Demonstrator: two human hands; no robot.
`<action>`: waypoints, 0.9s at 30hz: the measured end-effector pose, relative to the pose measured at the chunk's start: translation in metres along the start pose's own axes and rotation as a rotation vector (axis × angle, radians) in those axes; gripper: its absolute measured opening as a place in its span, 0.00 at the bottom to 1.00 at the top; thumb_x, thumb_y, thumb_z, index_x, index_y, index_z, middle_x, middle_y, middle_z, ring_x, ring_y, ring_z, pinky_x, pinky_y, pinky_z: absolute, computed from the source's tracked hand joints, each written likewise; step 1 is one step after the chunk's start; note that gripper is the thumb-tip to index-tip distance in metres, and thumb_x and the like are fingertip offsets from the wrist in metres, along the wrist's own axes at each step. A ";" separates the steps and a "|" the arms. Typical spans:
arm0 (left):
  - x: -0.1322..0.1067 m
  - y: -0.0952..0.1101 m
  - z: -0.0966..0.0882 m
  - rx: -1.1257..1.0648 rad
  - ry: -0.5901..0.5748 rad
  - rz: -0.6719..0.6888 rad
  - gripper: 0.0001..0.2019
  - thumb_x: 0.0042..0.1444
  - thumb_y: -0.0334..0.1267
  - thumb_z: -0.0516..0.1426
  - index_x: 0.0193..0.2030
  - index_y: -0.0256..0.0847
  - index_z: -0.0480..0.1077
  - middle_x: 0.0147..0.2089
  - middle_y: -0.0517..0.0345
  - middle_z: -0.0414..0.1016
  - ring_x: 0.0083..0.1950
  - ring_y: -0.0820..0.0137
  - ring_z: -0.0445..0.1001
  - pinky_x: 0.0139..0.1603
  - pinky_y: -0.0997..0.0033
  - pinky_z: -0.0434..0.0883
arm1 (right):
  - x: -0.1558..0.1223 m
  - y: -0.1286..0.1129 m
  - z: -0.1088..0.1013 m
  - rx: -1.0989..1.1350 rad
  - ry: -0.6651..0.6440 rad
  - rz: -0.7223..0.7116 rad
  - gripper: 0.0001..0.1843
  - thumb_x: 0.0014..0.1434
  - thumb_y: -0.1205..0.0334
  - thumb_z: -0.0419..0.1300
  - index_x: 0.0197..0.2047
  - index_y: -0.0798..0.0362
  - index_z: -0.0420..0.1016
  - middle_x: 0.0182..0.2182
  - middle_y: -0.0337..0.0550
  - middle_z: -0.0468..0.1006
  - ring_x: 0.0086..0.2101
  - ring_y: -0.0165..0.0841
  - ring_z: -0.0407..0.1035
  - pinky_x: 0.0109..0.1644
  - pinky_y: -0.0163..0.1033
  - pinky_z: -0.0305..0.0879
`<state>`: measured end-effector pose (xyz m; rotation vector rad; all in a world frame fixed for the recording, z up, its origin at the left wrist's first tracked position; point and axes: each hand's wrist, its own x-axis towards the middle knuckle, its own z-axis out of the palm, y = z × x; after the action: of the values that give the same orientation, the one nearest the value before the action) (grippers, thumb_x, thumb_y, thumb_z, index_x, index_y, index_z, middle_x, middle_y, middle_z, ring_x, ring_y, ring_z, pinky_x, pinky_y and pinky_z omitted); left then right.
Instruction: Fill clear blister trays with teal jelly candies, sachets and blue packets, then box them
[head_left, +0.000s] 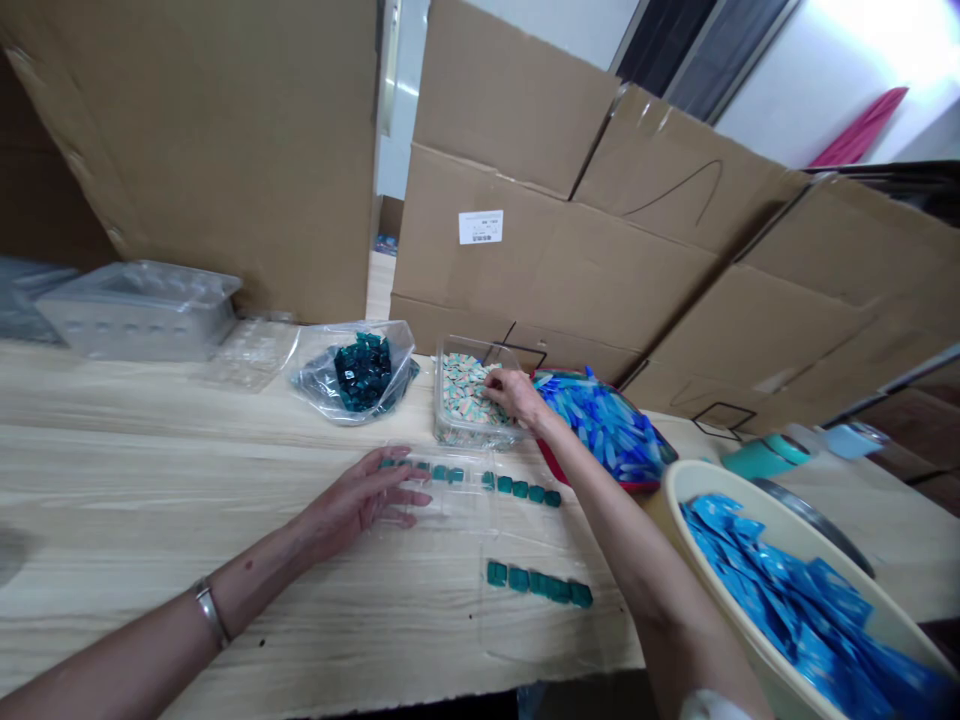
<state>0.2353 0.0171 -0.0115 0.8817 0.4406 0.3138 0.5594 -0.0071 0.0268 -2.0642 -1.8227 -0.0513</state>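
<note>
My left hand, fingers spread, rests at the left end of a clear plastic tray. A row of dark teal square pieces sits along the tray's far side. My right hand reaches into a clear plastic tub of small pale and green flat pieces. Its fingertips are pinched together at the pile, and what is between them is hidden. Nearer the table edge, another clear tray carries a row of teal pieces.
Behind the trays lies a clear bag of dark teal pieces. To the right are a red tray of blue slivers and a cream bucket of blue packets. A clear bin stands left; cardboard walls the back.
</note>
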 end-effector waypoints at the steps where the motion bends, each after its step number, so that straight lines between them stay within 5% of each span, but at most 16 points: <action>1: 0.000 0.000 0.000 -0.002 0.003 0.000 0.23 0.52 0.38 0.62 0.53 0.43 0.60 0.51 0.46 0.74 0.42 0.60 0.79 0.33 0.66 0.74 | -0.001 0.000 -0.001 0.063 0.017 0.005 0.05 0.53 0.65 0.60 0.34 0.56 0.76 0.26 0.39 0.76 0.28 0.29 0.67 0.33 0.32 0.60; 9: 0.000 0.001 0.001 0.024 0.013 -0.005 0.23 0.52 0.38 0.62 0.53 0.43 0.59 0.50 0.47 0.74 0.43 0.60 0.79 0.34 0.66 0.74 | 0.001 -0.005 0.003 -0.041 -0.141 -0.156 0.07 0.52 0.70 0.61 0.34 0.52 0.80 0.36 0.46 0.81 0.40 0.36 0.73 0.46 0.36 0.63; 16: 0.000 0.000 0.000 -0.031 -0.029 0.005 0.22 0.51 0.38 0.62 0.52 0.43 0.61 0.49 0.47 0.75 0.42 0.59 0.79 0.33 0.65 0.74 | 0.004 -0.009 0.004 -0.075 -0.188 -0.231 0.09 0.53 0.72 0.60 0.36 0.54 0.80 0.38 0.49 0.80 0.41 0.36 0.72 0.48 0.37 0.63; 23: -0.002 0.002 0.002 0.001 -0.008 0.000 0.21 0.52 0.39 0.62 0.51 0.43 0.60 0.49 0.48 0.75 0.42 0.60 0.78 0.34 0.65 0.74 | 0.001 -0.006 0.007 0.075 -0.097 -0.051 0.06 0.48 0.72 0.62 0.31 0.54 0.77 0.33 0.44 0.79 0.35 0.33 0.71 0.42 0.36 0.65; 27: -0.002 0.002 0.001 -0.006 -0.003 0.021 0.20 0.53 0.38 0.61 0.50 0.43 0.61 0.49 0.48 0.75 0.42 0.60 0.78 0.36 0.64 0.74 | -0.006 -0.017 -0.003 0.484 0.057 0.162 0.07 0.46 0.64 0.64 0.32 0.56 0.75 0.28 0.40 0.77 0.30 0.30 0.70 0.37 0.36 0.66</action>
<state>0.2340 0.0167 -0.0084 0.8817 0.4275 0.3324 0.5431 -0.0128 0.0323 -1.8281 -1.4494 0.3382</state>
